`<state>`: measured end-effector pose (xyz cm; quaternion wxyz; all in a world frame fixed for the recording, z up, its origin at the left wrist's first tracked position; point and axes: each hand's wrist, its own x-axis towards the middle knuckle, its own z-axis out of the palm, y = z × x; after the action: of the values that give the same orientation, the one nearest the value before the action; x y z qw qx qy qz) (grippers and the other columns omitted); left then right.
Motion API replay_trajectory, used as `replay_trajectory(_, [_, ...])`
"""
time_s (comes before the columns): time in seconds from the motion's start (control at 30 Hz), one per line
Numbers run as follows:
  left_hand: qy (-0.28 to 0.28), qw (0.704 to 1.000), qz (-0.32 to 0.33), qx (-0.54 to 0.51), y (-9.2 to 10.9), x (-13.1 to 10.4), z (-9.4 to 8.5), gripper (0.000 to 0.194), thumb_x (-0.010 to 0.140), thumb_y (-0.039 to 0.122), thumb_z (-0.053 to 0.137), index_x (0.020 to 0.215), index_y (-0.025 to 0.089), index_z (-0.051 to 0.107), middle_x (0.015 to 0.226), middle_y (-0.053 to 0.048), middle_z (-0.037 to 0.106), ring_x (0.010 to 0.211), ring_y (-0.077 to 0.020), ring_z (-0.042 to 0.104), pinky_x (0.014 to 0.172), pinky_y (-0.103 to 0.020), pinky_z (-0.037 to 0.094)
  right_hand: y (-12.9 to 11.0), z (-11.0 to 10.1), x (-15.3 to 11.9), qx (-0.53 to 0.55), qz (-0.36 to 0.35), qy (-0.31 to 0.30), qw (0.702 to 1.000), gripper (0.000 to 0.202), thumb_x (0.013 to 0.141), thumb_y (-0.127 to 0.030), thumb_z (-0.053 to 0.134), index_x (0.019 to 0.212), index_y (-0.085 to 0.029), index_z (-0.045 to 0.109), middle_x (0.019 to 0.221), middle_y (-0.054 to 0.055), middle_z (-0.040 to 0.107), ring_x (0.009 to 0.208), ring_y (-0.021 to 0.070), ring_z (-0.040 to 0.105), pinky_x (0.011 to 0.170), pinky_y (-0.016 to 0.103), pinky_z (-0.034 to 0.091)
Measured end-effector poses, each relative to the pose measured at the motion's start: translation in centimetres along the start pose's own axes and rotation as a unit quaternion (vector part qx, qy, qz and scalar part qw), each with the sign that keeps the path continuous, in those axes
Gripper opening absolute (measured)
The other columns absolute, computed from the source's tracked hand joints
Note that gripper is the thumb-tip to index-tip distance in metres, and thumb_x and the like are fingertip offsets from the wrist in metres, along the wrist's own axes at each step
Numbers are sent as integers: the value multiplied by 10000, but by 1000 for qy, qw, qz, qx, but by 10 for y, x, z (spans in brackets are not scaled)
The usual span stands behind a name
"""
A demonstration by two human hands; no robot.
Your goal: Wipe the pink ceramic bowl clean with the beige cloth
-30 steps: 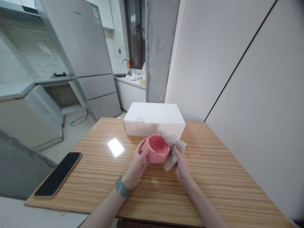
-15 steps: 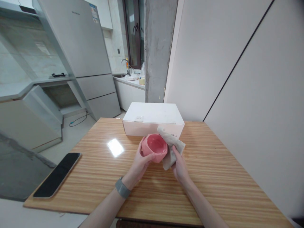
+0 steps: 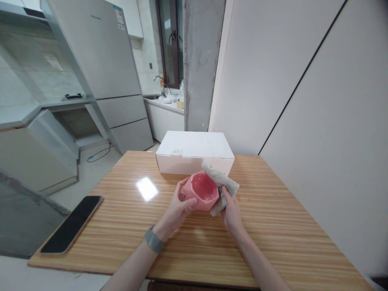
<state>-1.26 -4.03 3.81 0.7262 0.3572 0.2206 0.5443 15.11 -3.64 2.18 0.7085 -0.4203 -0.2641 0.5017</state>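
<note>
A pink faceted bowl (image 3: 197,200), tilted so that its inside faces me, is held above the table. My left hand (image 3: 179,205) grips it from the left, thumb on the near side and fingers round the far side. In my right hand (image 3: 230,212) is a light grey cloth (image 3: 226,182), pinched between thumb and fingers. The cloth lies against the bowl's right outer side, and one corner of it sticks up past the rim. Some of the right fingers are hidden behind the cloth.
Beyond the bowl a white box (image 3: 194,145) stands on the wood-grain table (image 3: 287,226). A dark-screened tablet or phone (image 3: 72,224) lies near the left edge. Further back are a grey fridge (image 3: 100,60), a sink counter (image 3: 165,109) and a white wall panel (image 3: 303,121) on the right.
The bowl has shifted slightly right and turned a little in my left hand. My right hand and the cloth have moved slightly right with it, still against the bowl's side.
</note>
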Motion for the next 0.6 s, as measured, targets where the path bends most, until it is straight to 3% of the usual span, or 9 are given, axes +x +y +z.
replay_trajectory(0.13, [21,1000,19,-4,0,2,0,642,727,150,748,1275,267,434,1294,-92,586,1103,-246,606,862,-347,521,6,-2,0,0,6,-2,1000,401,706,-432,758,1062,-256,698,1108,5,740,1164,234,615,975,354,494])
replay_trajectory(0.33, [92,993,78,-2,3,6,0,696,739,125,729,1309,324,382,1317,-50,563,1145,-212,581,924,-349,500,17,1,-5,-21,14,-18,1000,420,668,-412,783,1044,-242,708,1115,37,737,1168,263,613,971,397,499])
replay_trajectory(0.5, [95,994,60,-8,2,5,2,732,691,126,772,1274,312,370,1317,-60,554,1157,-227,576,957,-397,487,20,-1,-3,-26,6,-9,1000,401,663,-418,789,1022,-254,716,1097,35,743,1162,265,618,970,402,506])
replay_trajectory(0.6, [78,996,29,-24,0,4,3,640,745,222,754,1248,294,365,1322,-84,547,1145,-237,584,947,-420,491,17,-4,1,-24,7,0,1000,418,665,-439,791,1029,-250,714,1105,34,741,1140,248,633,940,360,529])
